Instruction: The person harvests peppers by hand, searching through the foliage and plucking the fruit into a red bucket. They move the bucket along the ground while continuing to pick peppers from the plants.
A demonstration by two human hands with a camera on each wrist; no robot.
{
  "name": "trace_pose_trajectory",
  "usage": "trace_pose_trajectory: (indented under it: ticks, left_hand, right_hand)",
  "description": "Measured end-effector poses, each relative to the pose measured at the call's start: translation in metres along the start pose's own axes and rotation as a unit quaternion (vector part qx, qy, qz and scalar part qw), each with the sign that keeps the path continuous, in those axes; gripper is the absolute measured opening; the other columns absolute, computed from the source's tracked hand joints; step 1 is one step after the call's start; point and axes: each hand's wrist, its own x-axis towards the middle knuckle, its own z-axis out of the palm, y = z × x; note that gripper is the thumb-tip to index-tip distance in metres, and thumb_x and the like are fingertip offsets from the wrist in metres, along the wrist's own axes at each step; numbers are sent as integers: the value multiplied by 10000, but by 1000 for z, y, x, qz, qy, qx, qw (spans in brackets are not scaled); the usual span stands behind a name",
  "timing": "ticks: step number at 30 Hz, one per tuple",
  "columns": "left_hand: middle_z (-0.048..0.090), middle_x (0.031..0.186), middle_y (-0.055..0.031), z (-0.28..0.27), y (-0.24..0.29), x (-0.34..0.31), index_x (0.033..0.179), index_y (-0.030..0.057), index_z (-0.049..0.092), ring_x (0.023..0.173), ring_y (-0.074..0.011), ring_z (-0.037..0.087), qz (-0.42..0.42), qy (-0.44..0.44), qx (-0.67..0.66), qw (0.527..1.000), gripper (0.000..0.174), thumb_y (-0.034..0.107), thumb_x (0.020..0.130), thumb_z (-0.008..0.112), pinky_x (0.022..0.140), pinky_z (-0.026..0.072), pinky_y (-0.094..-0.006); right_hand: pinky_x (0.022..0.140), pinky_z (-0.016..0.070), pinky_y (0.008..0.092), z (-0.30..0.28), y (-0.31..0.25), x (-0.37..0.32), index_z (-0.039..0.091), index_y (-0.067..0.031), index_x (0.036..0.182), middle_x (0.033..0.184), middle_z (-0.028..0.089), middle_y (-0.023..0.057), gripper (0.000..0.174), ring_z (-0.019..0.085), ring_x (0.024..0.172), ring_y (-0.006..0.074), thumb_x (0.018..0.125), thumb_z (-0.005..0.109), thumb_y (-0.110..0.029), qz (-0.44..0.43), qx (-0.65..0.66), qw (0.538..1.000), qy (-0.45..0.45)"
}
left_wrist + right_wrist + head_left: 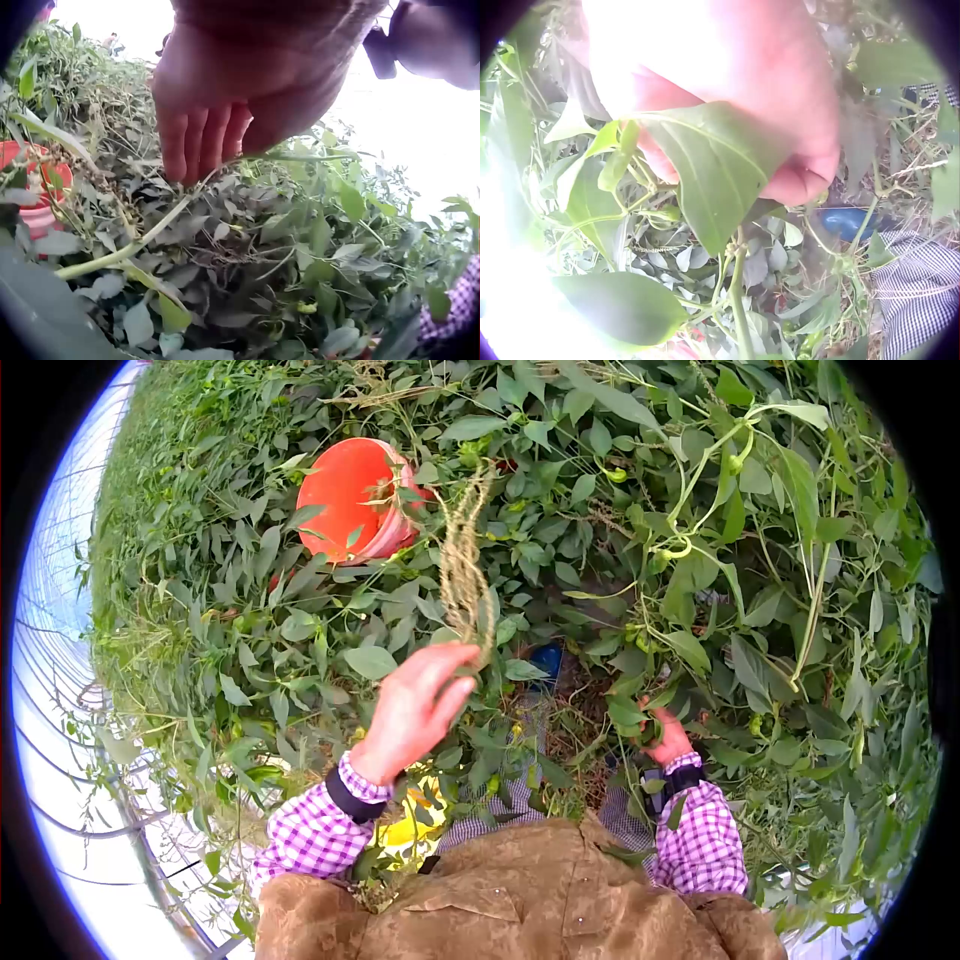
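My left hand (pixel 420 700) is stretched out over the pepper plants, its thumb apart from the fingers. A dry, seedy weed stalk (pixel 465 570) rises beyond its fingertips. In the left wrist view the fingers (pixel 196 142) point straight down, and a pale green stem (pixel 165 221) crosses at their tips. Low among the foliage, my right hand (pixel 668 738) has its fingers curled into a pepper plant. A broad leaf (pixel 716 161) covers much of the grip in the right wrist view, hiding what the fingertips pinch. Beside it hangs a small green pepper (pixel 619 161).
A red bucket (pixel 345 500) stands tilted in the foliage at upper left. Pale green peppers (pixel 617 475) hang on surrounding branches. A long branch (pixel 710 470) leans in from the right. Something yellow (pixel 415 815) lies by the left sleeve, and a blue shoe tip (pixel 547 658) shows below.
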Motion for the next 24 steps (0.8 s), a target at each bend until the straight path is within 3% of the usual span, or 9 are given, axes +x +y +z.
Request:
trace_pose_trajectory:
  ticks: [3, 5, 6, 9, 12, 14, 17, 21, 24]
  left_hand:
    - [450, 1346, -134, 68, 25, -44, 1220, 84, 539, 1340, -301, 310, 54, -300, 78, 949, 480, 257, 792, 675, 1050, 344, -456]
    - [347, 1427, -124, 107, -11, -90, 1248, 117, 531, 1390, -313, 174, 29, -358, 44, 932, 549, 305, 759, 698, 1052, 300, -549]
    - [345, 1424, -146, 98, -7, -95, 1257, 96, 527, 1394, -334, 149, 38, -406, 214, 888, 609, 349, 735, 713, 1056, 294, -553]
    - [350, 1394, -201, 89, -23, -124, 1153, 73, 605, 1396, -334, 139, -70, -373, 169, 910, 534, 380, 729, 709, 1032, 380, -388]
    - [475, 1221, -172, 74, -25, -149, 1066, 58, 628, 1334, -355, 268, -24, -353, 191, 916, 451, 356, 737, 704, 880, 494, -403]
    - [538, 1061, -137, 71, -27, -170, 1034, 42, 618, 1240, -361, 388, -13, -353, 211, 912, 439, 357, 740, 703, 796, 532, -401]
    - [538, 1074, -144, 68, -28, -199, 1065, 48, 605, 1232, -361, 392, -53, -352, 242, 903, 451, 359, 751, 697, 803, 530, -397]
    - [516, 1139, -144, 68, -30, -230, 1137, 74, 581, 1267, -338, 361, -104, -321, 216, 916, 471, 366, 778, 664, 972, 397, -503]
    - [540, 1064, -115, 53, -14, -231, 1147, 92, 594, 1126, -294, 458, -136, -312, 204, 918, 451, 361, 789, 651, 901, 389, -512]
  right_hand:
    - [519, 465, 272, 13, -3, -12, 554, -54, 999, 779, 564, 46, 211, 526, 595, 153, 845, 659, -153, 17, -36, 998, 46]
    - [545, 460, 288, -4, -2, -1, 541, -40, 1034, 794, 545, 60, 265, 512, 596, 161, 851, 660, -190, 46, 1, 997, -56]
    - [554, 458, 293, -7, 0, 3, 539, -34, 1042, 800, 538, 65, 284, 512, 602, 165, 850, 662, -203, 32, 12, 997, -72]
    - [557, 466, 300, -16, 1, 8, 559, -31, 1025, 797, 537, 66, 271, 516, 612, 171, 843, 667, -200, 30, 32, 992, -122]
    - [526, 453, 281, 8, -5, -6, 583, -55, 966, 678, 522, 38, 199, 502, 565, 163, 830, 668, -173, 6, -53, 998, 16]
    - [516, 447, 283, 7, -7, -5, 582, -58, 947, 669, 522, 39, 189, 501, 562, 163, 824, 673, -169, 12, -45, 999, -26]
    - [499, 435, 291, 16, -11, -17, 564, -49, 898, 657, 513, 42, 189, 493, 558, 163, 813, 684, -167, 25, -53, 996, -67]
    - [494, 430, 279, 19, -11, -19, 543, -35, 875, 642, 489, 35, 172, 484, 556, 162, 837, 654, -161, 11, -50, 998, -47]
    - [489, 426, 272, 21, -11, -15, 540, -35, 871, 640, 485, 33, 158, 480, 552, 162, 853, 633, -161, 21, -64, 997, -40]
